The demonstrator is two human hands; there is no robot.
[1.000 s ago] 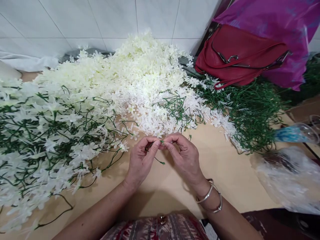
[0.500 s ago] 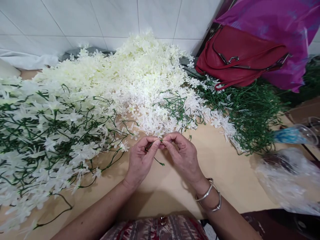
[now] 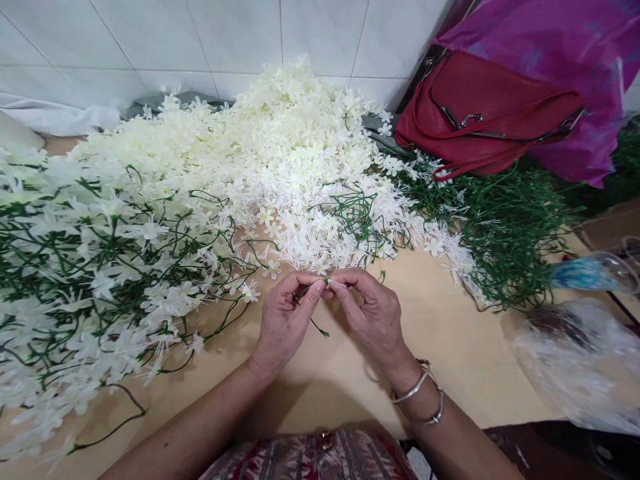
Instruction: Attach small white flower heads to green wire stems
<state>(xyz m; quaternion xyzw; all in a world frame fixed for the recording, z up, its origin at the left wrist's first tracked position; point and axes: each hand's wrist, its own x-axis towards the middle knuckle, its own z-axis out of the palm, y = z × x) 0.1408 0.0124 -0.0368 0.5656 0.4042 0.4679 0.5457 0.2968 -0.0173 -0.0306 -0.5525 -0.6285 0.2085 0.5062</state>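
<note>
We see a red handbag (image 3: 493,110) against a purple plastic sheet (image 3: 565,40), near the tiled wall (image 3: 240,33); at right, we spot a blue-patterned cup (image 3: 583,272) beside crumpled clear plastic (image 3: 585,373).

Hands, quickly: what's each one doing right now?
Left hand: closed, pinching a green artificial flower stem.
Right hand: closed, apparently pinching a thin white filament.
</note>
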